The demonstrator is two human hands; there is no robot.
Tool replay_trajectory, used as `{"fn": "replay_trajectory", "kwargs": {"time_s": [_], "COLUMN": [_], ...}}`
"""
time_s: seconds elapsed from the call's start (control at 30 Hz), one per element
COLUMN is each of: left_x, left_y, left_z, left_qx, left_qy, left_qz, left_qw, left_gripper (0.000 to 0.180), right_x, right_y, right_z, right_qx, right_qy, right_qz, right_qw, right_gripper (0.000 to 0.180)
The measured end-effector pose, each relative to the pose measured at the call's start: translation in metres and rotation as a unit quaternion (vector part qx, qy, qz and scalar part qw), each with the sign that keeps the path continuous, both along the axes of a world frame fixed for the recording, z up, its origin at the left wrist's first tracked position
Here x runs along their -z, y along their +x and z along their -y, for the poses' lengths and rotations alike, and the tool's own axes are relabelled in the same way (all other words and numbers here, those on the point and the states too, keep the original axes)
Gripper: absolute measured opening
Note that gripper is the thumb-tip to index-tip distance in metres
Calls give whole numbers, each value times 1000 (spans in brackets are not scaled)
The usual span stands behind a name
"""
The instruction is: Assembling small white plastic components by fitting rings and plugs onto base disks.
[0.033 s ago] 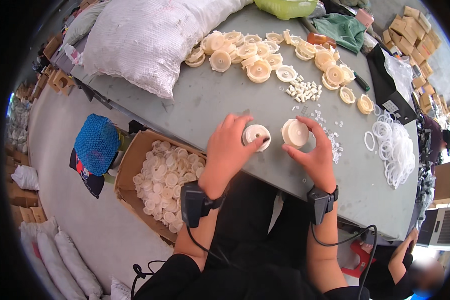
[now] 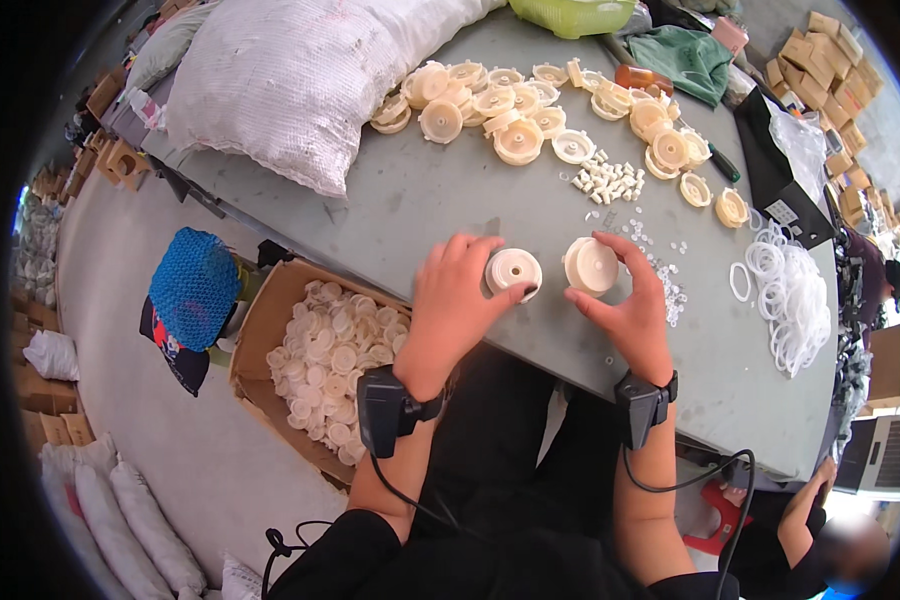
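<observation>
My left hand [image 2: 458, 310] is closed round a white round plastic part [image 2: 513, 270] with a hole in its raised centre, thumb and fingers at its rim. My right hand [image 2: 632, 305] grips a cream round plastic cap [image 2: 591, 266] between thumb and forefinger, its flat face showing. The two parts are side by side at the grey table's [image 2: 420, 200] near edge, with a small gap between them. Beyond my right hand lie small clear washers [image 2: 660, 280] and a heap of short cream pegs [image 2: 608, 180].
Many cream round parts [image 2: 518, 142] spread along the table's far side. White rings [image 2: 785, 300] pile at the right, near a black box [image 2: 785, 170]. A large white sack [image 2: 270, 90] fills the far left. A carton [image 2: 260, 370] of round parts stands below left. Another person [image 2: 800, 540] sits lower right.
My left thumb has slid from the middle of the white part down to its lower rim, uncovering the centre hole. My right hand has hardly moved.
</observation>
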State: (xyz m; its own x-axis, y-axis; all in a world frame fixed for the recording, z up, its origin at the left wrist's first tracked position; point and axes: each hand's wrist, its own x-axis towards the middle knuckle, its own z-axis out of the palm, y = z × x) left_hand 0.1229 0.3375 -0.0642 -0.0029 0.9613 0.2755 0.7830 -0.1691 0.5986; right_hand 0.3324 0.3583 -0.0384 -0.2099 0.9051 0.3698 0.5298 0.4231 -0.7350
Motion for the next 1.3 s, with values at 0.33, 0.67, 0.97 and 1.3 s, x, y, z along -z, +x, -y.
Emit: {"fn": "replay_trajectory", "kwargs": {"time_s": [0.33, 0.67, 0.97, 1.3], "left_x": [2, -30, -13, -6], "left_y": [-3, 43, 76, 10], "left_z": [8, -36, -44, -115], "left_qx": [13, 92, 119, -77], "left_qy": [6, 48, 133, 143], "left_qz": [-4, 200, 145, 0], "left_qw": [1000, 974, 973, 987], "left_gripper": [53, 53, 59, 54], "right_x": [9, 6, -4, 50], "right_y": [3, 20, 76, 163], "right_z": [-2, -10, -45, -117], "right_qx": [-35, 111, 96, 498], "right_qy": [-5, 15, -205, 137], "right_qz": [130, -267, -370, 135], "right_qw": [991, 957, 901, 845], "right_gripper": [57, 39, 38, 42]}}
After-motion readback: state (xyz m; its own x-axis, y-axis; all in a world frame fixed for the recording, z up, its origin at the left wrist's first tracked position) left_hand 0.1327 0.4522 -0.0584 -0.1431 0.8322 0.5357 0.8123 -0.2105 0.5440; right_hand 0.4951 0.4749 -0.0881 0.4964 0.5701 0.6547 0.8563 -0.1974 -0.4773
